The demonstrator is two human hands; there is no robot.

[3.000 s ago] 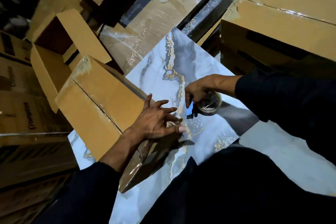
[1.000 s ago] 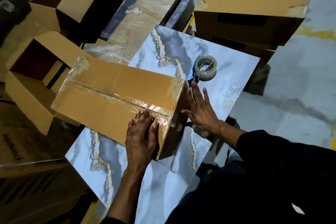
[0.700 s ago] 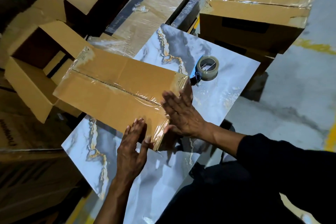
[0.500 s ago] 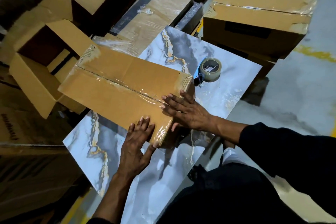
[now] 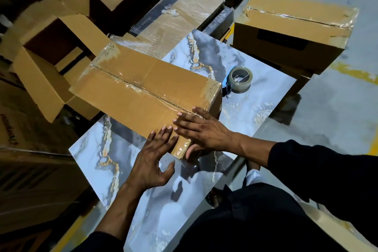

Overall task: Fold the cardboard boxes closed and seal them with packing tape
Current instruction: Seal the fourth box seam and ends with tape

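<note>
marble slab (image 5: 255, 112) | taped box (image 5: 143, 88) | both hands flat on tape | box print unreadable

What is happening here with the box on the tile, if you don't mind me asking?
A person is sealing a cardboard box lying on a marbled tile. Clear tape already runs along its top seam. The right hand lies flat on the near end of the top, and the left hand rests its straight fingers on the near corner. The tape dispenser sits on the tile beyond the box.
</note>
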